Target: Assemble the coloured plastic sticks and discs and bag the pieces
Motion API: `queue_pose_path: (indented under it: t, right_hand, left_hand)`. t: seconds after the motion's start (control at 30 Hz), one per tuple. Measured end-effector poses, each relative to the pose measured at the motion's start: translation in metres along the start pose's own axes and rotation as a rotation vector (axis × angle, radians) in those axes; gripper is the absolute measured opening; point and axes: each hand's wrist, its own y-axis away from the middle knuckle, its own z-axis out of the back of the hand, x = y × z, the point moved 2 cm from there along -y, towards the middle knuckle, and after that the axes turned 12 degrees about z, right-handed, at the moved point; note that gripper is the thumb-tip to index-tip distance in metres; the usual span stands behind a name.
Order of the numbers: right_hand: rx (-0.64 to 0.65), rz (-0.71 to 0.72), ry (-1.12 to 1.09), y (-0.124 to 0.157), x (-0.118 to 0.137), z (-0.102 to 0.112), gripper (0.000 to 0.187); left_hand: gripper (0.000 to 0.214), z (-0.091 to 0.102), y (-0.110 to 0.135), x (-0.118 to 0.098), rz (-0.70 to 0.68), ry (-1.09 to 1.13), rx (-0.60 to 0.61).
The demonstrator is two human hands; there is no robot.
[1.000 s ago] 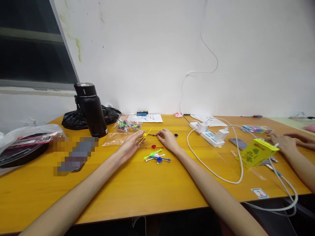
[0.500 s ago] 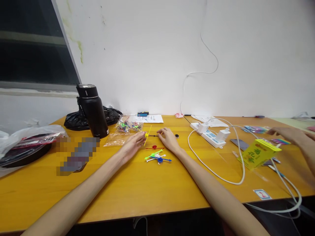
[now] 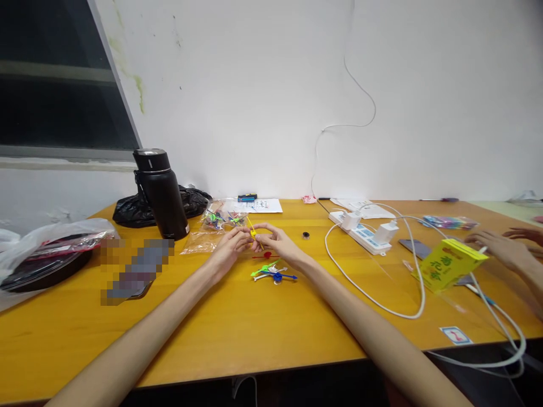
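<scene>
My left hand (image 3: 229,249) and my right hand (image 3: 278,243) meet over the yellow table (image 3: 237,333), both pinched on a small yellow propeller toy (image 3: 253,232) held between their fingertips. Just in front of them lie a red propeller piece (image 3: 266,255) and a small cluster of green, white and blue propeller toys (image 3: 271,273). A clear bag (image 3: 214,223) with more coloured pieces lies behind my left hand. A small black ring (image 3: 305,234) lies to the right of my right hand.
A black flask (image 3: 161,195) and a black bag (image 3: 139,209) stand at back left. A white power strip (image 3: 360,232) with chargers and looping cables lies right, near a yellow carton (image 3: 449,263). Another person's hands (image 3: 503,246) work at far right.
My right hand slid left to meet my left hand, and both now grip the yellow propeller toy, lifted a little. The other person's hands shifted at far right.
</scene>
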Motion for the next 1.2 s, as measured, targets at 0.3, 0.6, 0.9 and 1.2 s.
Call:
queue_pose_path:
  t: [0.3,0.6,0.9,1.2]
  right_hand:
    - [0.014,-0.162,-0.325,0.006,0.01,-0.006,0.044]
    - [0.027,-0.139,-0.534,0.004,0.015,-0.014,0.033]
    - [0.082,-0.174,-0.541,0.009,0.013,-0.017,0.029]
    - [-0.118,0.027,-0.06,-0.004,0.013,0.031,0.025]
  left_hand:
    - [0.029,-0.009,0.005,-0.007,-0.066,-0.257,0.091]
    - [0.029,-0.011,0.008,-0.014,-0.195,-0.417,0.124]
    - [0.033,-0.01,0.008,-0.008,-0.198,-0.534,0.187]
    - [0.034,0.001,0.003,-0.013,-0.254,-0.445,-0.045]
